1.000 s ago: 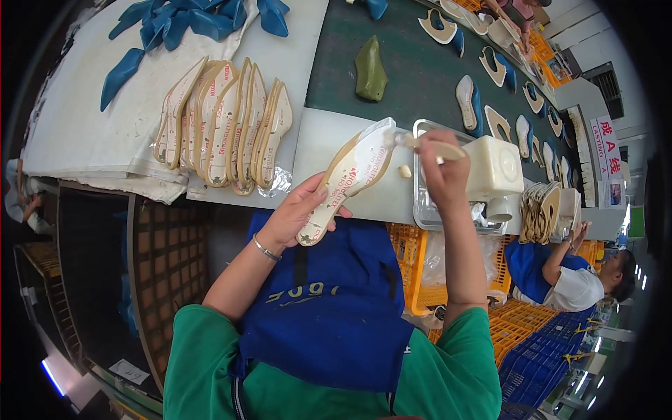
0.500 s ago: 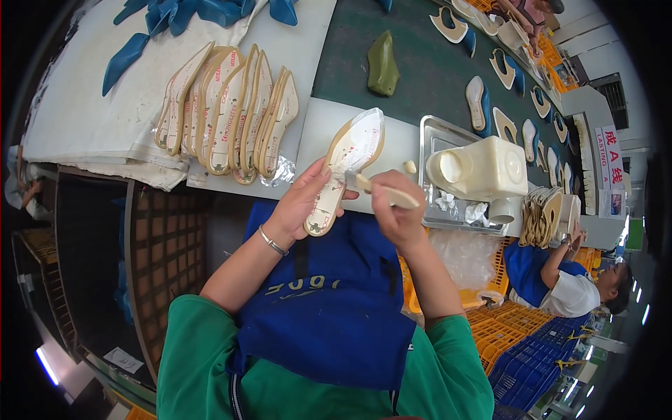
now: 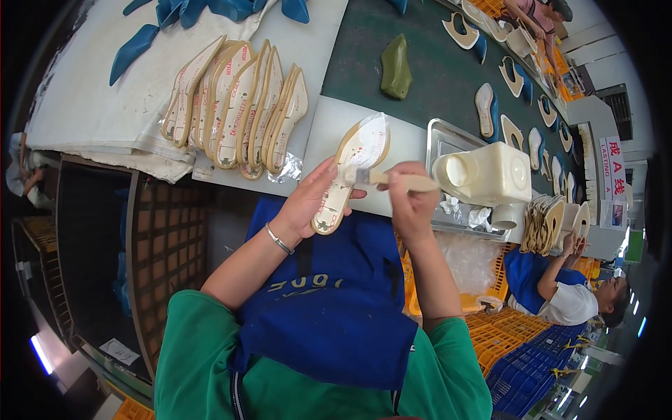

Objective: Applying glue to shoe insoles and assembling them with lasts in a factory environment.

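My left hand [image 3: 306,198] is wrapped round the middle of a pale insole [image 3: 367,143] with a tan rim, held tilted in front of my apron. The insole's wide forepart looks whitish and shiny, and its heel end points down toward me. My right hand [image 3: 411,203] grips the wooden handle of a flat paintbrush [image 3: 413,183]. The brush lies almost level, its bristles against the insole's waist beside my left fingers. Just right of my right hand stands a cream plastic glue bottle [image 3: 493,171] with a wide mouth, lying in a metal tray [image 3: 434,133].
A row of insoles [image 3: 234,112] leans together at the left. Blue shoe lasts [image 3: 133,52] lie on white cloth behind them. A green last [image 3: 396,66] and soles on blue lasts [image 3: 486,110] sit on the green belt. A co-worker [image 3: 560,287] is at the right.
The brush has swung from slanting down to nearly level, its bristles now on the insole's waist. My right hand has shifted slightly right. The whole view has drifted a little.
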The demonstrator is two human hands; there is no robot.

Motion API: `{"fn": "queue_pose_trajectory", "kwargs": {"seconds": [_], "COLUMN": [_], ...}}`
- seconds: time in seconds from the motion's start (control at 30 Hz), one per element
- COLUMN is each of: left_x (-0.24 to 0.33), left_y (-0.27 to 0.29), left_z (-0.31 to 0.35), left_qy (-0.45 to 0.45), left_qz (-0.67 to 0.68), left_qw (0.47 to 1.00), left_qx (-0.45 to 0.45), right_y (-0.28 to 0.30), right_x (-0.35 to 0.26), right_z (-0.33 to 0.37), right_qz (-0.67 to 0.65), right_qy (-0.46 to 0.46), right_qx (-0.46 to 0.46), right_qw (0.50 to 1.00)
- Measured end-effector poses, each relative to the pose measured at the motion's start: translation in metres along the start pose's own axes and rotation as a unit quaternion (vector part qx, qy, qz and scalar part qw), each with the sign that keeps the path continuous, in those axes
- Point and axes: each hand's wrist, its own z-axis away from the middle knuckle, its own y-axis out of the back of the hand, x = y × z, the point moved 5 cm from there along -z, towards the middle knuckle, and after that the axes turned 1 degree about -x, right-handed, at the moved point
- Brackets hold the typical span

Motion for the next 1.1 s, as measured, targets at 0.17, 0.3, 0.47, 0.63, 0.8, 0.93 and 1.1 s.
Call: {"fn": "queue_pose_trajectory", "kwargs": {"seconds": [0.17, 0.3, 0.47, 0.63, 0.8, 0.93, 1.1], "left_x": [0.002, 0.000, 0.004, 0.003, 0.006, 0.003, 0.008], "left_y": [-0.008, -0.007, -0.003, -0.001, -0.007, -0.005, -0.001], "left_z": [0.004, 0.005, 0.007, 0.008, 0.015, 0.016, 0.017], "left_qy": [-0.004, -0.018, -0.020, -0.033, -0.033, -0.012, -0.018], "left_qz": [-0.109, -0.141, -0.166, -0.166, -0.177, -0.173, -0.136], "left_qw": [0.994, 0.988, 0.982, 0.984, 0.983, 0.985, 0.990], "left_qx": [0.025, 0.052, 0.089, 0.063, 0.036, 0.010, 0.008], "right_y": [0.013, -0.006, -0.026, -0.018, 0.005, 0.036, 0.047], "right_x": [0.002, -0.008, -0.030, -0.028, 0.005, 0.039, 0.026], "right_z": [-0.032, -0.022, 0.002, -0.011, -0.057, -0.092, -0.085], "right_qz": [0.066, 0.120, 0.142, 0.151, 0.105, 0.041, 0.014], "right_qy": [0.038, 0.022, 0.075, 0.048, -0.042, -0.092, -0.081], "right_qx": [0.066, 0.000, -0.064, -0.035, 0.051, 0.109, 0.119], "right_qw": [0.995, 0.993, 0.985, 0.987, 0.992, 0.989, 0.989]}}
